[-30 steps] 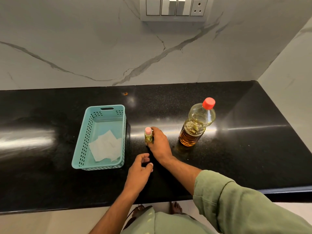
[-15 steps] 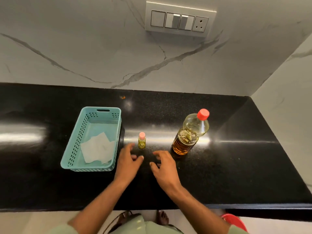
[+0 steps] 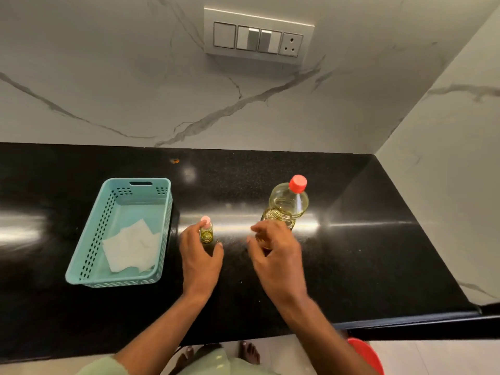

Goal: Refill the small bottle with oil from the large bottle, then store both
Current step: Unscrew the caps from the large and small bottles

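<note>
Head view, looking down on a black bench (image 3: 351, 266) backed by veined marble wall with a switch plate (image 3: 258, 36).

Small bottle (image 3: 206, 231) upright near the middle of the bench, pink cap on, yellow oil visible inside. Large bottle (image 3: 288, 205) upright to its right, well apart, red cap on, partly filled with oil. Teal basket (image 3: 119, 234) to the left of the small bottle, just beside it, with white paper lying on its floor.

Left hand (image 3: 200, 255) cupped round the small bottle, fingers spread and curving in on both sides; contact with the glass hard to tell, no firm pinch visible yet. Right hand (image 3: 276, 250) in front of the large bottle's lower body, fingers loosely spread, blurred, holding nothing.

Judged as the opening step: both caps on, nothing poured, nothing stored. Next move likely calls for steadying the small bottle with the left hand and unscrewing its pink cap, then uncapping the large bottle. Narrow neck on the small bottle, so a slow, well-aimed pour needed to avoid spilling oil on the bench.
</note>
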`<state>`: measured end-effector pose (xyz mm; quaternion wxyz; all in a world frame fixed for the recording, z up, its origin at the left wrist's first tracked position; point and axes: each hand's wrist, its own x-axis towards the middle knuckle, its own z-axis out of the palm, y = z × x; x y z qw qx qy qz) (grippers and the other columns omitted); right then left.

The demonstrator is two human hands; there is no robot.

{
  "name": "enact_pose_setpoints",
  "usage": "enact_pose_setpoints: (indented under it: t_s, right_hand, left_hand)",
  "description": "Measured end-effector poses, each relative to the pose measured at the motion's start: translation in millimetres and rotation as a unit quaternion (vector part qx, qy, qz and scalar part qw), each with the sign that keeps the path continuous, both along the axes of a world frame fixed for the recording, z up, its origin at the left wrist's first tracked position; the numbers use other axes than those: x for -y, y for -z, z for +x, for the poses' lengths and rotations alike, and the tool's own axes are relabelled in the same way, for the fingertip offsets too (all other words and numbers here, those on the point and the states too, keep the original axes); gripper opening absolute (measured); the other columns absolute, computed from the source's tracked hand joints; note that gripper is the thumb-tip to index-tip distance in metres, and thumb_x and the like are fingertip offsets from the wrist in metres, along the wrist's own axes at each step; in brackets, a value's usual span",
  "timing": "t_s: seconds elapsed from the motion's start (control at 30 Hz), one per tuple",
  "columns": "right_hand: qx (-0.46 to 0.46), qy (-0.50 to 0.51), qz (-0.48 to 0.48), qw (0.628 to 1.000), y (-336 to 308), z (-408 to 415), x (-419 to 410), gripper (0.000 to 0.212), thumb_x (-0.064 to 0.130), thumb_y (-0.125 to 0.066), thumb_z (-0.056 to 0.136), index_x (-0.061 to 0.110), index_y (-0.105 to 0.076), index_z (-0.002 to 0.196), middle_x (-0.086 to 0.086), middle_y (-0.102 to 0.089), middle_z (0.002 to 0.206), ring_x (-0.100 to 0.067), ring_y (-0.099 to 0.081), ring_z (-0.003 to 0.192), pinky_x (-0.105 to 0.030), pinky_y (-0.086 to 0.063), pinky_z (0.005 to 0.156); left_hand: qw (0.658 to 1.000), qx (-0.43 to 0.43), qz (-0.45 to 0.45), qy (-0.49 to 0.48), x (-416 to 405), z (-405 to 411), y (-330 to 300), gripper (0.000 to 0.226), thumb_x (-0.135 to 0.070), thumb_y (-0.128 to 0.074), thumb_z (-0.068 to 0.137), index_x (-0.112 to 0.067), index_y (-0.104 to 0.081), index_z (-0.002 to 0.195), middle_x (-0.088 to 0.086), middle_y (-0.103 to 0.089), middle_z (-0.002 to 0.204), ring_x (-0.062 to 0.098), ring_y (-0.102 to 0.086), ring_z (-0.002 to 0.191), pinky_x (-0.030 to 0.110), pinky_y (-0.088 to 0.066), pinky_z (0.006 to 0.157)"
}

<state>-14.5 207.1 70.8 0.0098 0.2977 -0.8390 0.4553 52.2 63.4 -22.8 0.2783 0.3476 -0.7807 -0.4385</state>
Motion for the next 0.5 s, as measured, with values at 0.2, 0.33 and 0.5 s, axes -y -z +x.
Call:
enact_pose_setpoints:
  t_s: [0.2, 0.33, 0.5]
  right_hand:
    - [-0.144, 0.091, -0.042, 0.985, -87, -41, -25, 0.017, 0.015, -0.075, 0.093, 0.01, -0.071, 0.109, -0.001, -0.062, 0.109, -0.005, -0.062, 0.083, -0.011, -0.052, 0.076]
    - [-0.147, 0.112, 0.039, 0.982, -104, -73, -25, 0.032, 0.029, -0.073, 0.094, 0.012, -0.068, 0.122, -0.003, -0.06, 0.117, -0.008, -0.061, 0.081, -0.014, -0.053, 0.074]
    - [-0.107, 0.069, 0.189, 0.974, -101, -96, -17, 0.047, 0.04, -0.068, 0.096, 0.014, -0.063, 0.135, -0.008, -0.058, 0.127, -0.018, -0.064, 0.101, -0.033, -0.056, 0.089]
  left_hand:
    - [0.984, -0.1, -0.102, 0.109, -31, -16, -34, 0.056, -0.007, -0.08, 0.08, -0.016, -0.055, 0.129, -0.003, -0.049, 0.126, 0.021, -0.053, 0.121, 0.05, -0.048, 0.101]
    - [0.976, -0.106, -0.077, 0.175, -47, -45, -63, 0.069, -0.03, -0.082, 0.081, -0.023, -0.047, 0.139, -0.005, -0.045, 0.137, 0.017, -0.048, 0.129, 0.037, -0.048, 0.103]
    - [0.976, -0.058, -0.052, 0.203, -58, -79, -79, 0.102, -0.058, -0.082, 0.072, -0.024, -0.029, 0.152, -0.002, -0.033, 0.151, 0.012, -0.035, 0.137, 0.022, -0.036, 0.104]
